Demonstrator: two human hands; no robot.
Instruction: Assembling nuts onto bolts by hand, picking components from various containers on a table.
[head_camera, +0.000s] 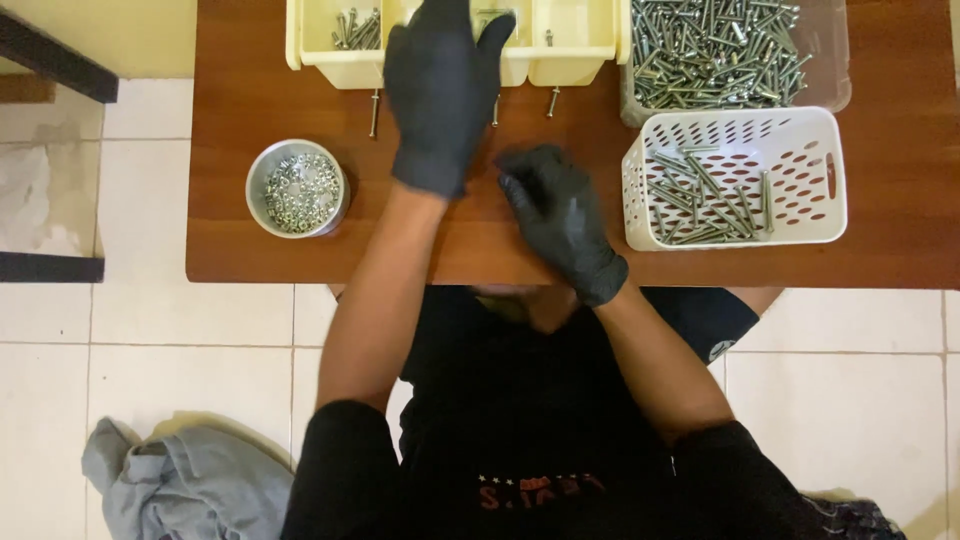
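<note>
Our left hand (440, 90) reaches flat, open, over yellow bins (350, 45) w/ few bolts; right hand (560, 215) curled, contents unclear; clear tub (835, 60) remains full.

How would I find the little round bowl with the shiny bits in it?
Look at the brown wooden table, on its left part. The small round metal bowl of tiny silver nuts stands alone there, left of the left hand; the other containers are square plastic.
</note>
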